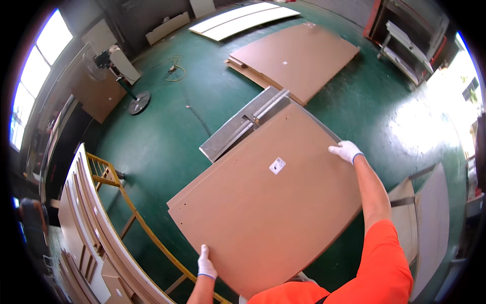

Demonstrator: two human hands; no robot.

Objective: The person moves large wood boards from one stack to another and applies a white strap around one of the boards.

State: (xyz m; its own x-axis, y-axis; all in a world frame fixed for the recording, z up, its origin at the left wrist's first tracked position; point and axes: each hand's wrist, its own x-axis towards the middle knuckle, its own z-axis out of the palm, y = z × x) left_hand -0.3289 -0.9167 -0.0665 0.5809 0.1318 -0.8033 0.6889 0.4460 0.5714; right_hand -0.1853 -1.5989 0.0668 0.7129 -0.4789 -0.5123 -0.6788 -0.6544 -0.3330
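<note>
A large brown board [253, 213] with a small white label and a few dark holes along its far edge lies flat in front of me. My left hand [205, 263], in a white glove, grips its near left edge with the thumb on top. At the right edge, my right hand [348, 151], gloved too, holds on with its thumb over the surface and the other fingers partly hidden. Beyond the far edge, a grey metal table [215, 147] with a rail-like bar [258, 114] shows, partly covered by the board. A second panel edge peeks out under the far left side.
A stack of brown boards [298, 55] lies ahead, with white panels [243, 20] behind. To the left stand a yellow cart [136, 213], long panels [86, 202] and a pedestal fan [136, 101]. Grey panels [433, 218] lean at right; a shelf cart [405, 50] stands farther back.
</note>
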